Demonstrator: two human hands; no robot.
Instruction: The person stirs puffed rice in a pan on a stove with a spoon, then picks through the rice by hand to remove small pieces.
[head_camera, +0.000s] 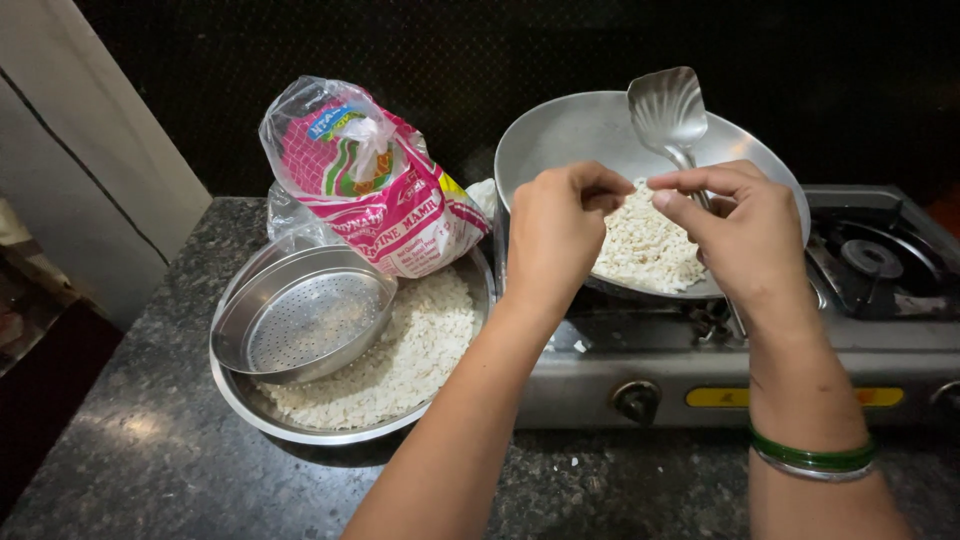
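A round metal pan (560, 140) sits on the gas stove (900, 330) with a heap of white flattened rice (645, 245) in it. A metal spatula (668, 110) leans in the pan, blade up. My left hand (555, 235) hovers over the pan's near rim with fingers curled and pinched together. Beside it, my right hand (745, 235) also has its fingertips pinched, over the rice and in front of the spatula handle. Whether a few flakes lie between the fingers I cannot tell. Green bangles circle my right wrist.
Left of the stove a wide steel bowl (300, 425) holds more flattened rice, a steel sieve (305, 315) and a pink-and-white plastic bag (375, 185). All stand on a dark speckled stone counter (150, 450). A free burner (865, 262) is at the right.
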